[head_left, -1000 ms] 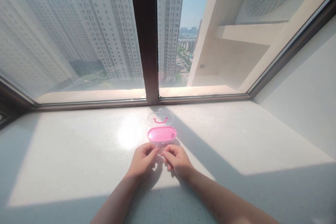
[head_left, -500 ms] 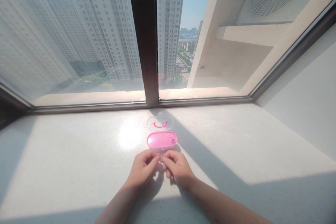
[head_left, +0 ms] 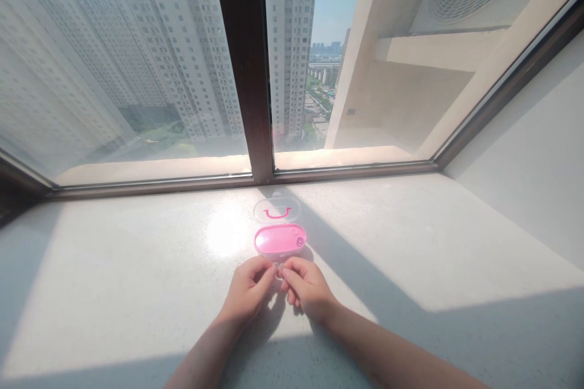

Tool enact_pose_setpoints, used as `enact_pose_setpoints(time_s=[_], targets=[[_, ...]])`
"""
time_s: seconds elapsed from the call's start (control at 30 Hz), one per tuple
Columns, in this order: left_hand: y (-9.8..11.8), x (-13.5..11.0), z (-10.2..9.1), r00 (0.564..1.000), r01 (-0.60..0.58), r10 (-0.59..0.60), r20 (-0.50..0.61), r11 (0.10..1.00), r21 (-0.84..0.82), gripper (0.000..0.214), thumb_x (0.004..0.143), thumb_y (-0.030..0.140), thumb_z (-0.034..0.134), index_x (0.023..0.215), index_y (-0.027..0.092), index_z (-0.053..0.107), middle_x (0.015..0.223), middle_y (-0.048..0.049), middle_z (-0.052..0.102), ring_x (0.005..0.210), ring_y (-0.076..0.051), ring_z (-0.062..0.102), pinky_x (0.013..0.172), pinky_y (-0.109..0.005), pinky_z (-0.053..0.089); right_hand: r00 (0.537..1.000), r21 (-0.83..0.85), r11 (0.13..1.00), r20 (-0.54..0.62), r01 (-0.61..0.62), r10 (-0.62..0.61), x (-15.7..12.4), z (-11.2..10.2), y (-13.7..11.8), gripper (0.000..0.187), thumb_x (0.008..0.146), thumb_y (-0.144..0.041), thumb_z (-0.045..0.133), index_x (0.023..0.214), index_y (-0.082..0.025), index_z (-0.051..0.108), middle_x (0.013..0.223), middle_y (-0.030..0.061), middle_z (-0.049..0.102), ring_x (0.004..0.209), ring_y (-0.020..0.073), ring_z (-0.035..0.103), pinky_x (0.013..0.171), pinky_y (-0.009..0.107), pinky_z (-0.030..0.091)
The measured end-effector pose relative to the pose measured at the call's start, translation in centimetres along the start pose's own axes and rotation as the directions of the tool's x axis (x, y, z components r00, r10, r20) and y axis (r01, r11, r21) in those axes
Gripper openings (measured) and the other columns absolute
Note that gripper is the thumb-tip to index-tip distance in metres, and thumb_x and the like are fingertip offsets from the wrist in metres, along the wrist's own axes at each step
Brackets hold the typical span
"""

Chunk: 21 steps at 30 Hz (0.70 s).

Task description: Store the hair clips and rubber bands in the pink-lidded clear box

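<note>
My left hand (head_left: 249, 292) is pinched around a small pale ring (head_left: 275, 267), thumb against forefinger. My right hand (head_left: 308, 292) pinches a second small pale ring (head_left: 281, 267), its other fingers curled under. The two rings meet or overlap between my fingertips; whether they are linked cannot be made out. Just beyond my fingers stands an open oval pink box (head_left: 276, 242). Near its right end lies a small dark ring-shaped piece (head_left: 300, 242), with a fainter ring beside it. Behind the box lies its clear lid (head_left: 259, 211) with a curved pink handle (head_left: 277, 216).
Everything rests on a pale speckled windowsill (head_left: 137, 292) with a bright sun glare left of the box. A dark window frame (head_left: 182, 185) runs along the back. A white wall (head_left: 524, 152) rises at the right.
My fingertips have come slightly closer together, and the two small rings, apart before, now meet. The view has shifted a little; the box and lid stay in place.
</note>
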<state>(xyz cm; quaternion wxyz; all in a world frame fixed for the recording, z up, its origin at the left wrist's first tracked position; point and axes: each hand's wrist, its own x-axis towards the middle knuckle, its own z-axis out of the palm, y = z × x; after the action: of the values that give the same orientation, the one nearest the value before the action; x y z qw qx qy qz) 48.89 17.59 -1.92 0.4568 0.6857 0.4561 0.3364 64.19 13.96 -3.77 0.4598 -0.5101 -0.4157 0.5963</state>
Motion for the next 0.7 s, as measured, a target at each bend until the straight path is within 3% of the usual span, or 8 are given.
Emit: enact_pose_setpoints(time_s=[0.33,0.57,0.7], targets=[[0.5,-0.3,0.1,0.979,-0.203,0.205,0.018,0.95,0.237,0.027,0.09,0.027,0.05,0.073,0.017,0.068,0.071,-0.0051,0.064,0.067,-0.017,0.058,0.063,-0.026,0.044,1.0,-0.015,1.0,-0.003,0.014,-0.014,-0.3,0.0,-0.7,0.027,0.084,-0.041,0.055,0.071,-0.018,0.054,0.046,-0.006,0.047,0.034,0.0067,0.038,0.033,0.017,0.028],[0.6,-0.4,-0.3,0.966,-0.259,0.255,0.051,0.933,0.249,0.023,0.09,0.025,0.053,0.094,0.021,0.076,0.084,-0.0073,0.07,0.072,-0.018,0.063,0.062,-0.025,0.047,0.999,0.0,0.999,-0.002,0.032,-0.032,-0.3,0.0,-0.6,0.026,0.084,-0.041,0.055,0.074,-0.017,0.055,0.048,-0.006,0.049,0.034,0.006,0.039,0.033,0.017,0.028],[0.1,-0.3,-0.4,0.948,-0.317,0.313,0.058,0.915,0.249,0.022,0.089,0.023,0.056,0.095,0.022,0.077,0.083,-0.0073,0.07,0.068,-0.016,0.063,0.059,-0.023,0.049,0.999,0.012,0.999,0.0,0.042,-0.042,-0.3,0.0,-0.5,0.026,0.084,-0.04,0.055,0.074,-0.016,0.055,0.05,-0.0052,0.05,0.035,0.0057,0.04,0.034,0.017,0.028]])
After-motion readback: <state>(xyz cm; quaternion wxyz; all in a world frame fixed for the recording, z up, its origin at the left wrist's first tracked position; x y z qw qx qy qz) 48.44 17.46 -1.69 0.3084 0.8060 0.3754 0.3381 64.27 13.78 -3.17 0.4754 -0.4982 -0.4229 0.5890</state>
